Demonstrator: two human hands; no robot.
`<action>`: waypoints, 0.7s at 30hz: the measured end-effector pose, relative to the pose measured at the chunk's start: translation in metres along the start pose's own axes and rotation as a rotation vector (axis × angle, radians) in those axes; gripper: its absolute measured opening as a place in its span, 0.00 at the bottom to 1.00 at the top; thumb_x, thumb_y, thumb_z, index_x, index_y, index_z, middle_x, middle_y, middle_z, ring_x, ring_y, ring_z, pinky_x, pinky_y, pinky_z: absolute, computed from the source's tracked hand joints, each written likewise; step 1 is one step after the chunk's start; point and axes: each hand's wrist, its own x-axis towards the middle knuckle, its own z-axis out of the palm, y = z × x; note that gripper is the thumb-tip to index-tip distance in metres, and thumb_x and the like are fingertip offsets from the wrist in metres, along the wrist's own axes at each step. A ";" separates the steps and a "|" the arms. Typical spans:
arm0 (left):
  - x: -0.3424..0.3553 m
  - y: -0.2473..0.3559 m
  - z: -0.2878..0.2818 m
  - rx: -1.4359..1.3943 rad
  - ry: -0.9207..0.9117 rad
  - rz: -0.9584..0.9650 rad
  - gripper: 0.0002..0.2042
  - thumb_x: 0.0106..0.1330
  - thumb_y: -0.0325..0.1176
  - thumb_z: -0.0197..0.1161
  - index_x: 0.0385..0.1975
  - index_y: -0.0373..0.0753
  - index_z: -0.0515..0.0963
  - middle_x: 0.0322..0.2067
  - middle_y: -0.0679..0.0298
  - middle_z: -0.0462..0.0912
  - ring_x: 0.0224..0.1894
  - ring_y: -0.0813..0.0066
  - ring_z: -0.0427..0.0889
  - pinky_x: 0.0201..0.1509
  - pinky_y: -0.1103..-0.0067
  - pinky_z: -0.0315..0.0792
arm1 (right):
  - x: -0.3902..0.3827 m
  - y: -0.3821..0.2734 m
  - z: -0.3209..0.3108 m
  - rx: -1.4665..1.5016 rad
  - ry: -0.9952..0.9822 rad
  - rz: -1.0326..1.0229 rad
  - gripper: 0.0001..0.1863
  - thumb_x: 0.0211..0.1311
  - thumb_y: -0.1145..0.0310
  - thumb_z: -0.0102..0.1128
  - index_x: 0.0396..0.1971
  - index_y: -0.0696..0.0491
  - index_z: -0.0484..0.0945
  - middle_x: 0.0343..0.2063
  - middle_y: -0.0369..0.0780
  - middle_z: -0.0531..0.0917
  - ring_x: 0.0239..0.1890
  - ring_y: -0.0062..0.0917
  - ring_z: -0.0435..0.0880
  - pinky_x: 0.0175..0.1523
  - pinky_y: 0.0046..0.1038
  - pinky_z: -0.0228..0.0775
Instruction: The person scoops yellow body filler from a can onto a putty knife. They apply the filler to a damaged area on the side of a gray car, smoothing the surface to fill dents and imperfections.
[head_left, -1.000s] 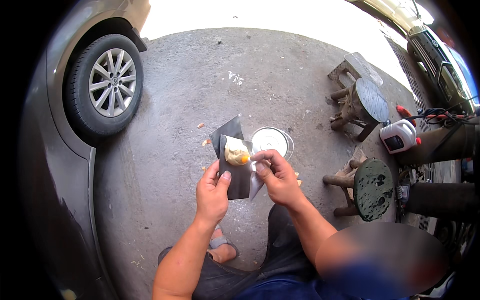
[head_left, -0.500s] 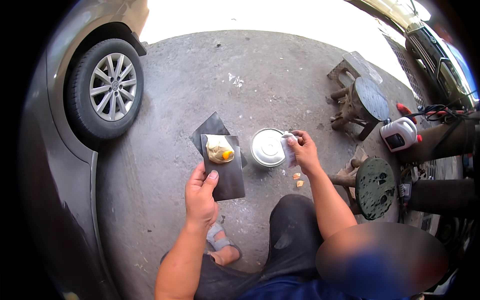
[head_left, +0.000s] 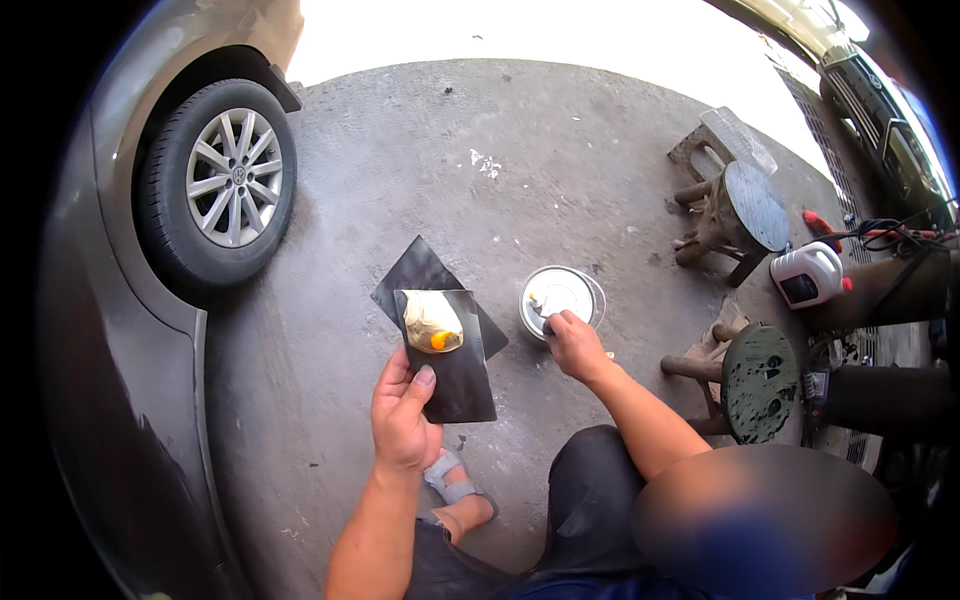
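My left hand (head_left: 405, 410) grips a flat black rectangular plate (head_left: 460, 385) between thumb and fingers. On the plate sits a mound of cream-coloured putty (head_left: 428, 312) with a bright orange blob (head_left: 442, 342) on its near side. A second black plate (head_left: 412, 272) shows behind it at an angle; whether I hold that one too, I cannot tell. To the right stands a round lidded can (head_left: 568, 288) with a wire handle. My right hand (head_left: 578, 347), fingers pinched, holds a small white tube (head_left: 538, 306) with an orange-yellow tip over the lid.
A car's wheel (head_left: 235, 175) and dark body panel (head_left: 120, 330) fill the left. On the right are a round-topped dark green stool (head_left: 762, 385), another round stool (head_left: 757, 205) and a white jug (head_left: 808, 272) with a red cap. My sandalled foot (head_left: 460, 490) is below.
My right hand has moved left and down from beside the can to the lid's near edge, turning the tube over it. The left hand still holds the plate, slightly lower in view.
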 end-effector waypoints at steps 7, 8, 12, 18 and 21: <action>-0.033 0.050 0.067 -0.135 0.003 -0.114 0.18 0.66 0.21 0.51 0.57 0.32 0.67 0.52 0.55 0.76 0.55 0.66 0.75 0.62 0.68 0.69 | -0.006 -0.122 -0.140 0.890 -0.189 0.635 0.08 0.63 0.70 0.60 0.39 0.57 0.80 0.26 0.40 0.83 0.30 0.22 0.82 0.37 0.26 0.76; -0.043 0.061 0.080 -0.146 0.004 -0.128 0.19 0.66 0.20 0.50 0.57 0.31 0.67 0.52 0.55 0.76 0.55 0.66 0.76 0.62 0.69 0.68 | -0.005 -0.141 -0.167 0.897 -0.218 0.645 0.10 0.67 0.68 0.57 0.41 0.59 0.79 0.28 0.37 0.82 0.28 0.19 0.80 0.34 0.23 0.75; -0.094 0.115 0.148 -0.128 -0.016 -0.172 0.19 0.66 0.20 0.50 0.58 0.30 0.67 0.52 0.55 0.76 0.55 0.67 0.75 0.63 0.70 0.68 | -0.007 -0.215 -0.258 1.490 -0.204 0.477 0.18 0.65 0.64 0.60 0.48 0.61 0.76 0.38 0.38 0.81 0.37 0.20 0.79 0.42 0.23 0.73; -0.186 0.209 0.254 -0.185 -0.039 -0.147 0.19 0.66 0.20 0.50 0.58 0.33 0.67 0.54 0.56 0.75 0.57 0.66 0.74 0.64 0.67 0.67 | -0.019 -0.328 -0.409 1.408 -0.224 0.391 0.21 0.61 0.76 0.57 0.54 0.62 0.67 0.47 0.42 0.78 0.49 0.23 0.76 0.55 0.28 0.69; -0.228 0.255 0.288 -0.234 -0.006 0.016 0.20 0.67 0.20 0.49 0.59 0.36 0.67 0.55 0.58 0.74 0.59 0.66 0.72 0.65 0.67 0.65 | -0.038 -0.351 -0.475 1.453 -0.127 0.340 0.28 0.55 0.81 0.51 0.59 0.61 0.60 0.49 0.44 0.76 0.52 0.25 0.76 0.57 0.28 0.67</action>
